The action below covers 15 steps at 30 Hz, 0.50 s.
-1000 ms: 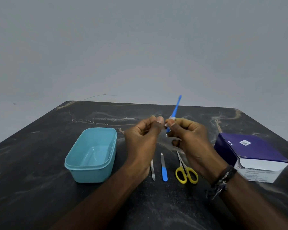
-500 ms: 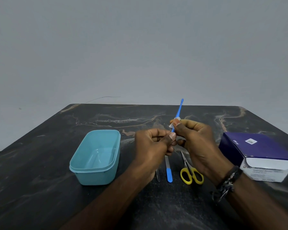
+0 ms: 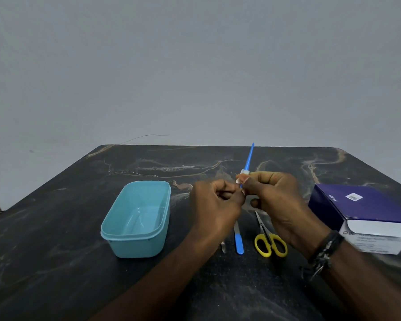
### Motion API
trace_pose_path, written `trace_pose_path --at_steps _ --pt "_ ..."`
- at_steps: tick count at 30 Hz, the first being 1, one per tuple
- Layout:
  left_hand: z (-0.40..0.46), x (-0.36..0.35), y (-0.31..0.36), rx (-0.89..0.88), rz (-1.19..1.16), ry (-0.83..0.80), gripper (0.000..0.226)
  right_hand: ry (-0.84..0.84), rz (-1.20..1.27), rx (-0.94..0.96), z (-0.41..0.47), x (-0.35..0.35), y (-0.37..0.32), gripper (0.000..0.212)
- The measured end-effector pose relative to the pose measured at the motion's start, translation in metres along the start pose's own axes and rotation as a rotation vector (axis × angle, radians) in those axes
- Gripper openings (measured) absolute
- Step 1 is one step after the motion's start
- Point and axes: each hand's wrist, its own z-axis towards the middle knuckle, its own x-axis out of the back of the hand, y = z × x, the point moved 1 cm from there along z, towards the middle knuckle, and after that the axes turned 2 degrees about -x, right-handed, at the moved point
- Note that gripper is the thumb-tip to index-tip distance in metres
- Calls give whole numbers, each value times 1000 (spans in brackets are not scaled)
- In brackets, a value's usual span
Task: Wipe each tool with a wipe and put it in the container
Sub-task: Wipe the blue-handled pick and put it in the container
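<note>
The head camera, the only view, looks down over a dark marbled table (image 3: 56, 262) at two hands raised together above its middle. The right hand (image 3: 280, 205) pinches a small white wipe (image 3: 243, 174) around a slim blue tool (image 3: 248, 161), thumb and forefinger closed on the wipe where it wraps the shaft, so the cloth can be drawn along the handle. The left hand (image 3: 214, 207) has its fingers curled in toward the tool's lower end, apparently steadying it from below, though the contact itself is hidden behind the knuckles. The tool stands nearly upright, tipped slightly away from the person, its upper length exposed above the wipe, which probably leaves that part open to be cleaned next. Just left of the hands sits one teal container (image 3: 116, 228), open and with nothing visible inside, close enough for an easy drop once the wiping is done. Three more tools lie on the table beneath the hands: a blue-handled file (image 3: 238, 242), yellow-handled scissors (image 3: 270, 244) and a small metal tool (image 3: 223, 247), mostly hidden by the left wrist. That makes four tools, with one in hand, none yet in the container. One purple box (image 3: 368, 207), probably the wipe supply, rests at the right edge within reach of the right hand.
</note>
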Motion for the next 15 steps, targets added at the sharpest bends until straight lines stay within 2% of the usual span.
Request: trace_pose_path --at_steps 6,12,15 --pt "-4 -2 4 -158 167 30 9 124 77 13 2 1 -2 20" --pt "-4 1 0 -209 205 109 15 -72 17 -54 0 -2 6 26" --pt "-4 0 -1 -218 199 92 13 -56 32 -49 1 0 4 25"
